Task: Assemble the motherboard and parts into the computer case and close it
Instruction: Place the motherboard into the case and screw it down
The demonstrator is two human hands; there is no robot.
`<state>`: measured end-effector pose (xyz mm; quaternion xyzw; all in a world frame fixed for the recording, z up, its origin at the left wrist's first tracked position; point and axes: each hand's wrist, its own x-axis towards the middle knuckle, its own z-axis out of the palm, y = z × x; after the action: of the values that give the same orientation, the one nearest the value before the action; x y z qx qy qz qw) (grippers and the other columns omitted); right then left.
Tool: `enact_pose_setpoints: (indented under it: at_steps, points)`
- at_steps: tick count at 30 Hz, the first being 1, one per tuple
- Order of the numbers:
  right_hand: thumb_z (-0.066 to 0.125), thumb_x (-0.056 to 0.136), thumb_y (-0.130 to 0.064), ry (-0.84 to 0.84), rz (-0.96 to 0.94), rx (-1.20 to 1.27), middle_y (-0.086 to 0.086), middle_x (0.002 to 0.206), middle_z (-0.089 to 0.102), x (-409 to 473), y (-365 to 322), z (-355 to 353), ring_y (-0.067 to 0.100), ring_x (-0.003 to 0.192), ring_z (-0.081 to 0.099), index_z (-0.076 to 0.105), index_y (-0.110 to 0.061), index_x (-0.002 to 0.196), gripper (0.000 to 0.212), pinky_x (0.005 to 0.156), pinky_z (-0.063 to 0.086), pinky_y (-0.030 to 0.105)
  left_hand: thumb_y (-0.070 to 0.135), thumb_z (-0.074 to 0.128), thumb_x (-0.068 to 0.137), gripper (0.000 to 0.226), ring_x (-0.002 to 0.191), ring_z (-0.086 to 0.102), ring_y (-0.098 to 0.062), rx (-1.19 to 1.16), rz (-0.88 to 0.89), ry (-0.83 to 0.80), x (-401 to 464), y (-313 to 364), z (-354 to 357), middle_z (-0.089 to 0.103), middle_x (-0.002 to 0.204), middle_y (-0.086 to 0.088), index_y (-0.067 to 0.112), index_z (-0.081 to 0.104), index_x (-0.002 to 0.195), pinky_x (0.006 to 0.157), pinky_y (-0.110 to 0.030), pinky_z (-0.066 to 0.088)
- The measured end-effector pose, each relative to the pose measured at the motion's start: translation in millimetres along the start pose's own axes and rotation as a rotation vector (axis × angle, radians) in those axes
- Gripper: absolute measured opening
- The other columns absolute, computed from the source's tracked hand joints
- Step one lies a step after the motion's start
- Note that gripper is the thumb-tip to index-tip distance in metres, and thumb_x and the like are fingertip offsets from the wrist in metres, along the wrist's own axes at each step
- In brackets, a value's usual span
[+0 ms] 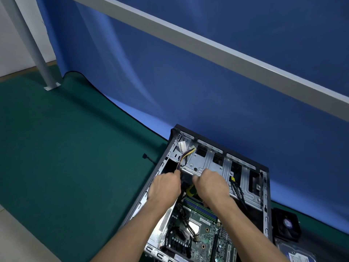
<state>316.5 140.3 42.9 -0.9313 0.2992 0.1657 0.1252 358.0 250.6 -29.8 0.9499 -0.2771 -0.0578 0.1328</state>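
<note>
Forearms entering from bottom edge, crossing over motherboard (pixel 200 235): green board, seated flat in case (pixel 264 205), memory slots at its far end, black and yellow cables across its left part. Case: black shell, lying on its side, open face up, silver metal inside, drive bays with perforated panels along far wall. Placed on table (pixel 56 157) under green mat, at lower right of view, far edge against hanging blue cloth (pixel 188 82).

Left hand (pixel 164 186): knuckles up, fingers curled down at bundle of coloured wires (pixel 184 157) leading up to white connector (pixel 182 146); grip itself hidden, cannot tell whether pinched. Right hand (pixel 211 183): knuckles up, fingers curled under, closed round something hidden beneath palm; yellow-green object (pixel 189 190) showing between both hands, identity unclear.

Fan (pixel 287 225): black, on table just beside right wall of case. Hard drive (pixel 296 254): near bottom right corner, partly cut off. Small black connector (pixel 145 156) with lead on mat left of case.

Open mat wide to left and front-left; right side crowded; grey frame bar (pixel 207 52) crossing overhead, post (pixel 34 50) at far left.
</note>
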Motion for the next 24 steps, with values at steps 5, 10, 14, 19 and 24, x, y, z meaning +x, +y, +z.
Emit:
enact_pose_setpoints:
  at_steps: [5, 10, 14, 19, 24]
  points:
    - [0.055, 0.094, -0.029, -0.176, -0.06, 0.161, 0.008, 0.109, 0.058, -4.5, 8.0, -3.1, 0.027, 0.089, 0.064, 0.039, -0.016, 0.116, 0.03, 0.076, 0.054, 0.038, 0.011, 0.034, 0.097, 0.018, 0.059, 0.047, -0.024, 0.005, -0.014, -0.013, 1.5, -0.3, -0.1, 0.061, 0.076, -0.003, 0.014, 0.052, 0.098, 0.053, -0.033, 0.029]
    - [0.04, 0.1, -0.039, 0.082, -0.053, -0.097, 0.011, 0.107, 0.066, -10.4, 1.8, 8.7, 0.029, 0.097, 0.063, 0.049, -0.006, 0.121, 0.039, 0.07, 0.042, 0.031, 0.014, 0.034, 0.098, 0.019, 0.057, 0.041, -0.023, 0.004, -0.023, -0.013, -0.1, -0.4, -1.4, 0.063, 0.078, -0.004, 0.014, 0.052, 0.097, 0.054, -0.033, 0.028]
    - [0.053, 0.095, -0.034, -0.141, -0.05, 0.15, 0.01, 0.111, 0.056, -8.0, 3.9, 3.6, 0.026, 0.09, 0.06, 0.035, -0.017, 0.121, 0.036, 0.075, 0.051, 0.038, 0.014, 0.035, 0.098, 0.018, 0.058, 0.043, -0.022, -0.009, -0.023, -0.013, 0.5, -0.5, -1.3, 0.063, 0.079, -0.003, 0.014, 0.053, 0.097, 0.054, -0.032, 0.03]
    - [0.042, 0.1, -0.034, 0.105, -0.047, 0.025, 0.011, 0.099, 0.068, -17.1, 6.9, 16.3, 0.029, 0.09, 0.064, 0.046, -0.008, 0.12, 0.033, 0.065, 0.044, 0.03, 0.013, 0.034, 0.098, 0.019, 0.059, 0.045, -0.023, -0.011, -0.021, -0.004, 0.5, -0.8, 1.5, 0.064, 0.079, -0.004, 0.014, 0.053, 0.098, 0.054, -0.032, 0.031]
    - [0.043, 0.097, -0.045, 0.092, -0.031, 0.062, 0.004, 0.092, 0.066, -19.0, 17.4, 18.6, 0.025, 0.085, 0.062, 0.051, -0.014, 0.105, 0.033, 0.065, 0.044, 0.031, 0.014, 0.034, 0.098, 0.019, 0.065, 0.055, -0.026, 0.0, -0.007, -0.013, 1.4, -0.9, 1.9, 0.065, 0.081, -0.004, 0.014, 0.053, 0.098, 0.055, -0.034, 0.033]
